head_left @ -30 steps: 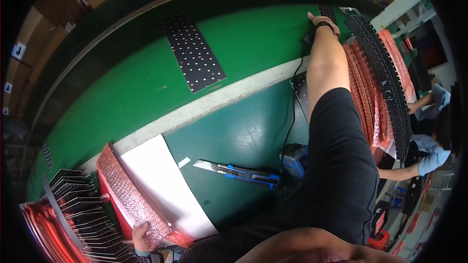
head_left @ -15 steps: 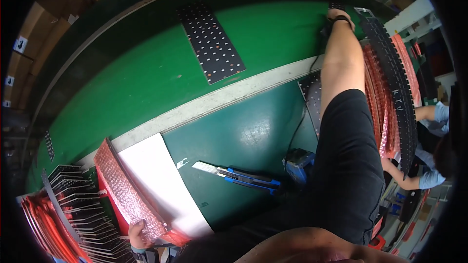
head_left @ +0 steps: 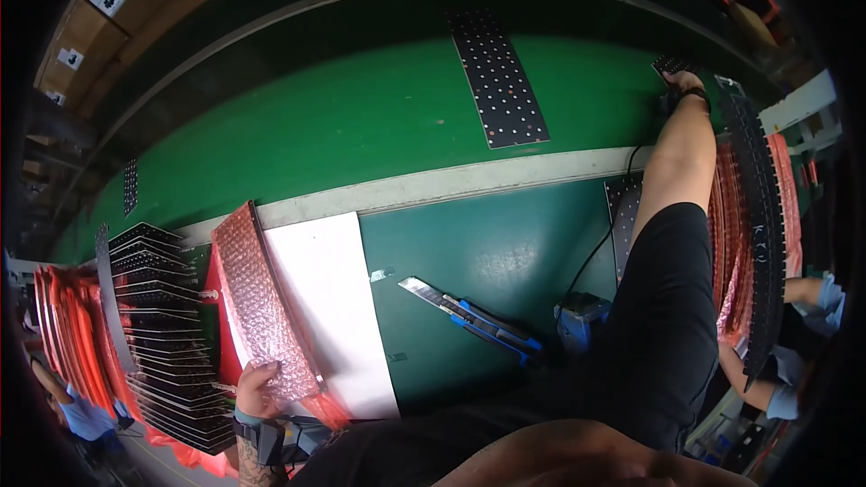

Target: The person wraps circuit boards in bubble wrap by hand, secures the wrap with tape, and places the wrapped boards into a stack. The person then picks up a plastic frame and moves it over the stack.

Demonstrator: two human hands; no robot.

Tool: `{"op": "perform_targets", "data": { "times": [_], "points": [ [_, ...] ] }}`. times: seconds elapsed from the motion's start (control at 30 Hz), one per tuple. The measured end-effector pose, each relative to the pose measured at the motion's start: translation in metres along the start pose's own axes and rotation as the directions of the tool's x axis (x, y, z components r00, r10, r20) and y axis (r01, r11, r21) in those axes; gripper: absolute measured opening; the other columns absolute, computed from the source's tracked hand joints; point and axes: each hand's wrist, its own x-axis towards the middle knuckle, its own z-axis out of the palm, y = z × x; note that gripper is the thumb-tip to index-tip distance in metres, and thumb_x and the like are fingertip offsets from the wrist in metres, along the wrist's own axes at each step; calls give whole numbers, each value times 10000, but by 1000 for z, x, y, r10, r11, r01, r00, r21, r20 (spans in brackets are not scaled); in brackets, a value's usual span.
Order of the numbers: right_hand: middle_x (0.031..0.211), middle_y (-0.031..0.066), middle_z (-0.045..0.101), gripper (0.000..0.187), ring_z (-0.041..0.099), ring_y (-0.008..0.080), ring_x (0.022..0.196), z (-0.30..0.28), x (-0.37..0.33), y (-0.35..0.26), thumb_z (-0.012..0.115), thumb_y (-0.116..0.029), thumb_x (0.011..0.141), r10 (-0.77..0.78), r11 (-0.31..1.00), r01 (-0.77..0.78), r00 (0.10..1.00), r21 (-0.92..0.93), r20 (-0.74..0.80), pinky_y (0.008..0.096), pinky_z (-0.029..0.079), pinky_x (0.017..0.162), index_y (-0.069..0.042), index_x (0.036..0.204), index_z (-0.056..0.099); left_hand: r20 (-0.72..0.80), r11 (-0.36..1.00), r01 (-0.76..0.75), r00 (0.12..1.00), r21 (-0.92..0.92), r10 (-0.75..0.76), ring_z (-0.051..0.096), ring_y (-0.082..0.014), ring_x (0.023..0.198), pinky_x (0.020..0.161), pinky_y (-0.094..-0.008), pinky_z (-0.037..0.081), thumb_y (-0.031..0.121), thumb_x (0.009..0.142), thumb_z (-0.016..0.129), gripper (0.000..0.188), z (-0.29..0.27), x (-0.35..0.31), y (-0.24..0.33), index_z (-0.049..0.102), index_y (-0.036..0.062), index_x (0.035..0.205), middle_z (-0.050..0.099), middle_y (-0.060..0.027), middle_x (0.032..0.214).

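Note:
My left hand (head_left: 260,390) is closed on the lower end of a pink bubble-wrap sleeve (head_left: 257,298), which leans beside a white sheet (head_left: 334,307). With my right arm stretched far out, my right hand (head_left: 686,83) grips the near end of a black panel with white dots (head_left: 672,64) on the green belt (head_left: 361,99); its fingertips are partly hidden. Another dotted black panel (head_left: 499,81) lies on the belt's middle. A blue-and-black utility knife (head_left: 474,317) with its blade out rests on the dark green table (head_left: 451,243).
A rack of black panels (head_left: 167,334) and red sleeves (head_left: 72,325) stand at left. More pink sleeves (head_left: 729,234) and a long black slotted strip (head_left: 758,216) stand at right. A blue device (head_left: 582,320) with a cable sits near my right arm. Co-worker's hands (head_left: 762,388) are at far right.
The whole view has shifted. Against the table, the dotted panels on the belt have moved right. My left hand keeps the bubble-wrap sleeve; my right hand stays at the far panel.

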Motion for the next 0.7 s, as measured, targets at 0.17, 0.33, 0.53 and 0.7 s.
{"op": "perform_targets", "data": {
  "times": [0.17,0.33,0.53,0.7],
  "points": [
    [1405,198,567,869,494,469,1303,-21,-5,13,677,-669,828,302,953,-297,934,52,-191,638,351,1093,-78,1439,497,68,1000,-19,997,-18,20,716,-321,935,838,-464,601,67,874,551,377,-17,16,1,571,-90,1216,698,-196,1068],
    [1237,251,621,608,623,480,1073,-26,-22,-5,729,-286,871,484,652,-258,866,713,-129,583,537,874,78,1307,513,134,998,60,989,22,-63,710,-323,957,845,-466,600,63,878,553,393,-42,22,3,553,-75,1247,689,-195,1089],
    [954,237,642,219,699,325,740,-35,-97,-143,597,130,790,623,-439,247,776,864,95,354,601,531,132,1007,574,152,999,31,988,-41,-25,701,-318,993,866,-445,601,42,906,554,403,-24,13,8,515,-69,1292,670,-200,1125],
    [985,164,688,313,674,249,744,-60,-189,-246,757,-31,779,556,-367,312,829,876,-63,376,564,587,90,1037,627,285,995,11,959,-96,16,669,-354,1086,987,-527,539,19,918,519,434,-30,23,4,493,-64,1342,651,-208,1215]
  ]
}}
